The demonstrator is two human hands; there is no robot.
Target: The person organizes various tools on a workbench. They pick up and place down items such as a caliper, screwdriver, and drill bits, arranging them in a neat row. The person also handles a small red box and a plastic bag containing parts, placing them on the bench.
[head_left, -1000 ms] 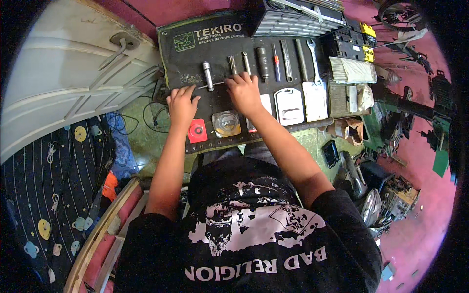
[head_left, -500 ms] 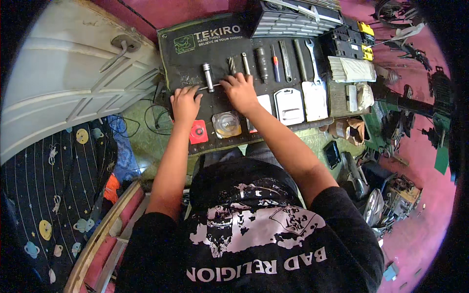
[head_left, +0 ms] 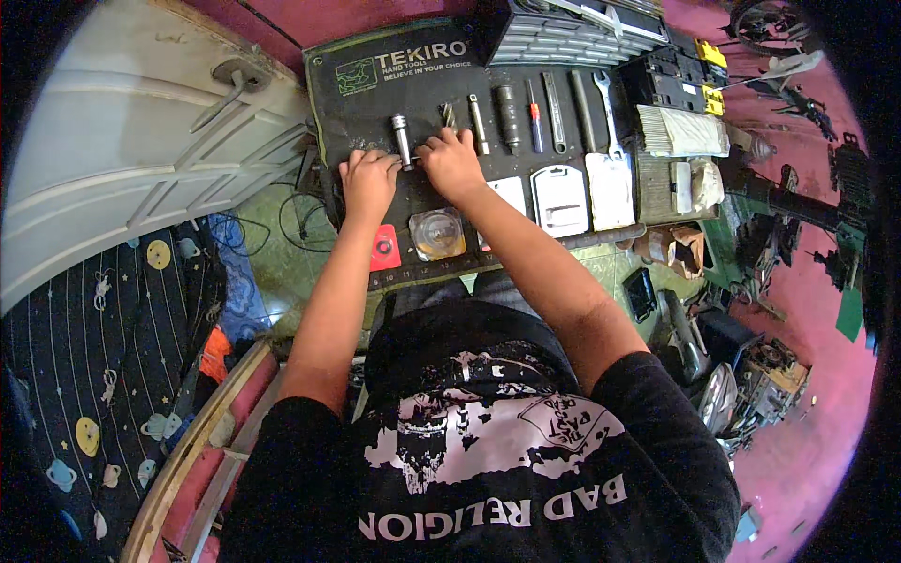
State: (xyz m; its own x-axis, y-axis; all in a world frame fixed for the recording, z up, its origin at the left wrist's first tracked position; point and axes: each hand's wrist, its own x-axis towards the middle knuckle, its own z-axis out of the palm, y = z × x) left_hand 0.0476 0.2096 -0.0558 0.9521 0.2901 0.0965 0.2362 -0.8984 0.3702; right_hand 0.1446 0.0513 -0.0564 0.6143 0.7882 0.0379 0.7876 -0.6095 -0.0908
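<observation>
A: Black mat (head_left: 357, 113) on the floor carries the tools. What lies under the left hand (head_left: 368, 180)?

B: Its fingers are curled down on the mat, closing around the lower end of a silver socket extension (head_left: 402, 141) that points away from them; whether they pinch it I cannot tell.

A: And the right hand (head_left: 452, 161)?

B: Just right of that bar, fingers bent and pressed together over the mat; a small bit (head_left: 449, 114) lies just beyond the fingertips. A round clear lid (head_left: 437, 233) sits behind the wrist.

A: Step in hand?

B: Likely arranging or picking the bar; a firm pinch on its shaft seems called for.
</observation>
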